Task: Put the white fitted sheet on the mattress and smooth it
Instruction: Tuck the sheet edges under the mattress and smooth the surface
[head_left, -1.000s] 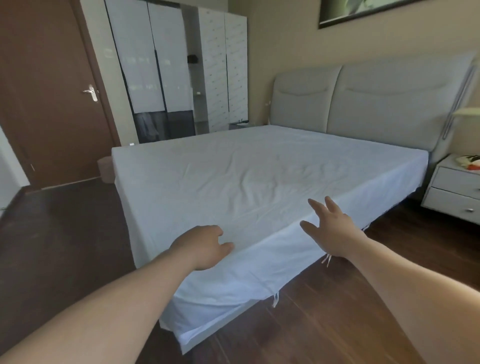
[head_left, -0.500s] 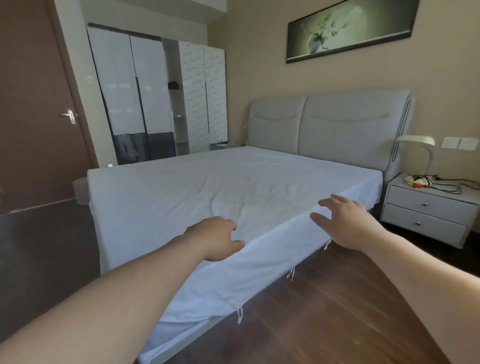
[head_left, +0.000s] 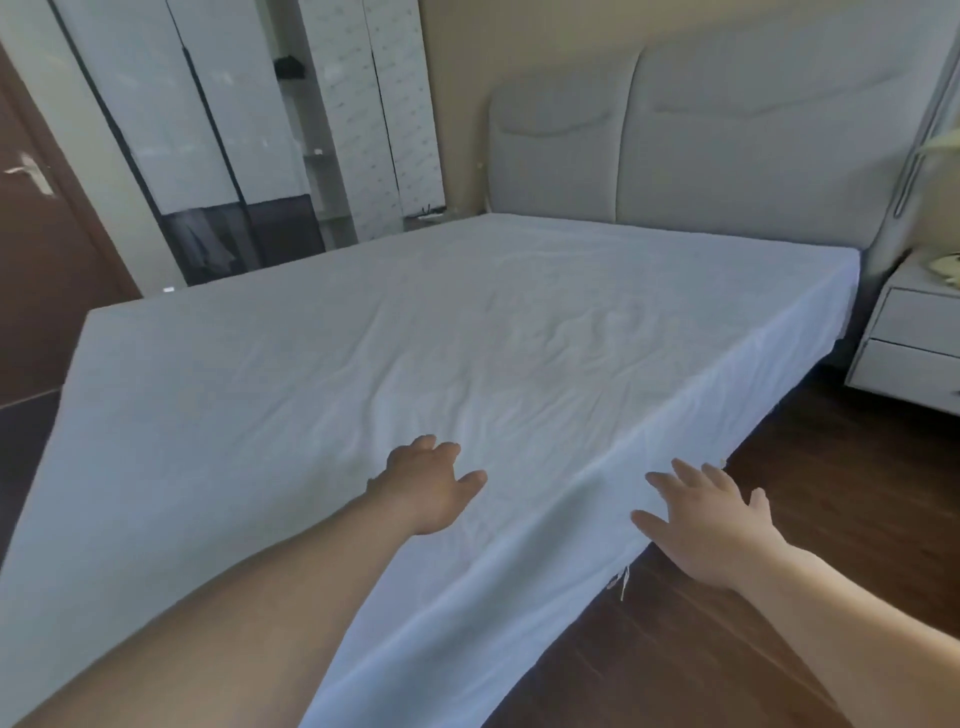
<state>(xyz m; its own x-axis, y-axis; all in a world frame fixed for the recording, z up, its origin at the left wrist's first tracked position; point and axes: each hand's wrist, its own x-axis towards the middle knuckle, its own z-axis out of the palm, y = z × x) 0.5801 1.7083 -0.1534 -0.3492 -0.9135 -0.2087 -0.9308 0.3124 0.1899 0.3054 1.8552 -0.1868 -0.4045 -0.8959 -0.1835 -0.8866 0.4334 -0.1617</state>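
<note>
Sheet: we see the white fitted sheet (head_left: 467, 322) covering the mattress, creased mid-bed.
Left hand (head_left: 428, 483): fingers spread, over the top near the edge.
Right hand (head_left: 711, 519): spread, at the side drop.
Relation: creases lie ahead; left nearer.

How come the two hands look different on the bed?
The left hand lies on top of the white fitted sheet, in from the near edge; the right hand is at the sheet's side drop, by the wooden floor. The left hand's fingers bend a little; the right hand's fingers are spread straighter. Both are open, palm down, gripping nothing.
</note>
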